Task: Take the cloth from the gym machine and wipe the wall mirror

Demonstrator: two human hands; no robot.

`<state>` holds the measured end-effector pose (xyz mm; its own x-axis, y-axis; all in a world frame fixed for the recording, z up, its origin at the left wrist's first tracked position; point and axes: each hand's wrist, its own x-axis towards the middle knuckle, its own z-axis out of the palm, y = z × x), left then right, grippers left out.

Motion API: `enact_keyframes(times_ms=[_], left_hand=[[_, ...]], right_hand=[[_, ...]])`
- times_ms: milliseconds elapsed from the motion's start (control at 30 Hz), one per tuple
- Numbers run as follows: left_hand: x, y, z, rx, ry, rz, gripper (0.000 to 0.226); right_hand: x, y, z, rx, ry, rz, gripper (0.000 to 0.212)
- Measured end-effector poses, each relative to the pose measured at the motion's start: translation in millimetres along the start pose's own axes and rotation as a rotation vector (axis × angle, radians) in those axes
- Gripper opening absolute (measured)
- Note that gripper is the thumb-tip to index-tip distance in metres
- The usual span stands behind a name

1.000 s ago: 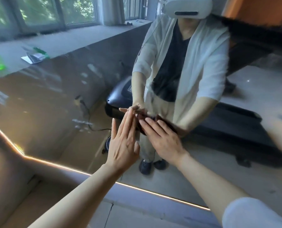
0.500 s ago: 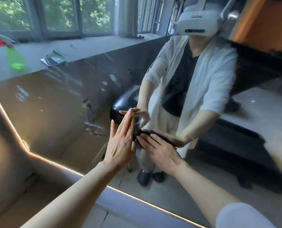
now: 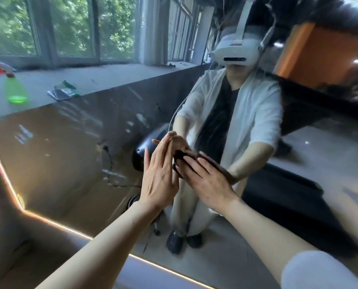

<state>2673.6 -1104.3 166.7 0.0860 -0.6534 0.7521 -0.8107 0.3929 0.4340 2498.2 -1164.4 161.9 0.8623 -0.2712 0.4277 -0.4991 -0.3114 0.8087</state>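
The wall mirror [image 3: 69, 155] fills most of the view and reflects me and the room. My right hand [image 3: 207, 180] presses a dark cloth [image 3: 179, 156] flat against the glass with straight fingers; only the cloth's upper edge shows past my fingertips. My left hand [image 3: 159, 176] lies flat on the mirror just left of it, fingers straight and pointing up, touching its own reflection.
A lit strip [image 3: 55, 223] runs along the mirror's lower left edge. Reflected in the glass are a green spray bottle [image 3: 15, 90] and small packets [image 3: 61, 92] on a window ledge, a dark gym machine [image 3: 295, 195] and a cable [image 3: 109, 163] on the floor.
The view has tilted upward, showing more of the windows and the reflected headset. Both hands stay flat on the glass, the right one shifted slightly with the cloth.
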Motion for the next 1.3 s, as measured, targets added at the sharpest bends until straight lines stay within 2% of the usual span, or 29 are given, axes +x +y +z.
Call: enact_keyframes(times_ms=[67,100,133,233,267,300,333,467,500,533,567,600,667,733,767,800,900,967,1033,1133,1167,1200,1300], left_hand=[[4.4,-2.8,-6.7,0.007,0.030,0.031,0.085],[8.3,-2.7,-10.1,0.015,0.041,0.040,0.092],[12.8,-1.6,-13.4,0.022,0.043,0.041,0.097],[28.6,7.2,-20.5,0.035,0.054,0.036,0.098],[34.1,10.6,-22.0,0.037,0.061,0.041,0.097],[39.3,13.2,-23.1,0.036,0.070,0.045,0.097],[44.3,15.0,-24.2,0.033,0.076,0.052,0.098],[55.9,15.6,-29.5,0.062,0.081,0.118,0.095],[58.4,14.7,-31.3,0.083,0.081,0.140,0.093],[61.9,14.2,-33.6,0.112,0.084,0.164,0.093],[66.4,14.0,-36.1,0.140,0.089,0.184,0.093],[72.4,14.6,-39.3,0.158,0.095,0.199,0.093],[87.0,17.4,-46.1,0.171,0.118,0.218,0.093],[103.5,22.3,-52.5,0.190,0.150,0.222,0.089],[110.2,24.0,-54.8,0.195,0.163,0.217,0.085],[116.9,25.1,-56.6,0.188,0.170,0.211,0.082],[128.9,26.3,-61.4,0.161,0.173,0.215,0.079],[133.6,24.1,-66.6,0.183,0.181,0.248,0.079],[142.3,21.0,-75.5,0.233,0.195,0.302,0.079],[167.0,23.3,-93.0,0.296,0.225,0.349,0.079],[176.1,26.5,-98.6,0.296,0.240,0.356,0.079],[185.2,31.1,-103.3,0.286,0.256,0.363,0.078],[210.8,46.0,-111.7,0.264,0.308,0.402,0.076]], right_hand=[[-8.0,10.3,-6.6,0.009,-0.050,-0.062,0.066],[-0.1,22.8,-13.3,0.020,-0.001,-0.002,0.060],[14.1,38.9,-22.9,0.023,0.076,0.127,0.057],[71.7,98.8,-54.9,0.079,0.347,0.690,0.051],[85.7,109.5,-60.7,0.107,0.386,0.786,0.050],[93.9,111.7,-61.9,0.114,0.401,0.786,0.050],[95.6,106.9,-59.4,0.102,0.383,0.703,0.051],[46.8,59.0,-28.4,-0.029,0.127,0.053,0.066],[38.2,62.0,-26.3,-0.055,0.072,-0.057,0.069],[37.5,73.5,-30.3,-0.063,0.055,-0.087,0.068],[44.0,89.3,-37.2,-0.064,0.096,-0.034,0.065],[55.8,109.1,-45.8,-0.043,0.166,0.104,0.060],[85.3,156.1,-68.8,-0.023,0.343,0.508,0.053],[110.6,183.6,-84.7,0.004,0.467,0.795,0.049],[119.5,182.1,-85.6,0.008,0.489,0.826,0.050],[125.0,173.6,-82.0,0.012,0.480,0.772,0.051],[117.1,129.9,-62.4,0.025,0.309,0.343,0.054],[106.1,133.5,-61.5,0.014,0.234,0.173,0.054],[104.9,165.9,-73.9,-0.004,0.285,0.265,0.054],[123.0,225.5,-103.5,-0.018,0.442,0.760,0.050],[136.2,235.5,-111.3,-0.019,0.476,0.848,0.050],[152.8,237.9,-116.3,-0.022,0.487,0.855,0.051],[202.0,223.4,-120.1,-0.025,0.413,0.643,0.056]])
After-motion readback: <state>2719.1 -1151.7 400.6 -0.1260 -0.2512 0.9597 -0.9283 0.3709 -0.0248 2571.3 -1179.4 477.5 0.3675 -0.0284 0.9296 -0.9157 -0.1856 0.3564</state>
